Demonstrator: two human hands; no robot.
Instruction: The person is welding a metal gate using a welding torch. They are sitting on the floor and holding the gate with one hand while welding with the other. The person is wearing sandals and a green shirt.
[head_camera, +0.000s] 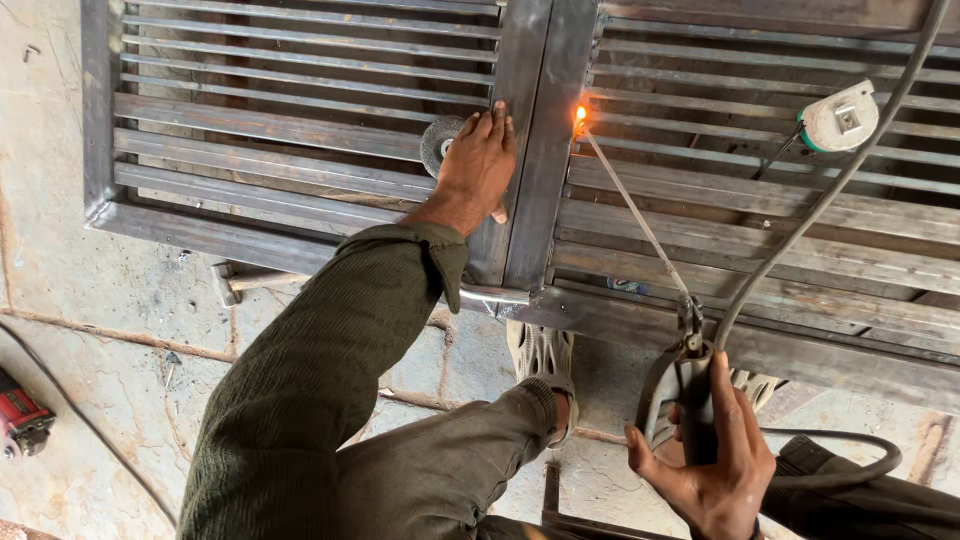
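Fingers (745, 455) of right hand (712, 470) grip electrode holder (685, 375); left hand (478, 165) flat on steel frame (540, 150).

Stone-slab floor (90, 330), pale and stained, with dark cracked joints and scattered debris, in even daylight. A red power tool (20, 422) lies at the left edge; a hammer (232, 283) rests on the slabs farther right.

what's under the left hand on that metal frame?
The left hand lies flat on the frame's centre upright bar. A round grinding disc shows partly from beneath its thumb side; the rest of the disc and the bar under the palm are covered.
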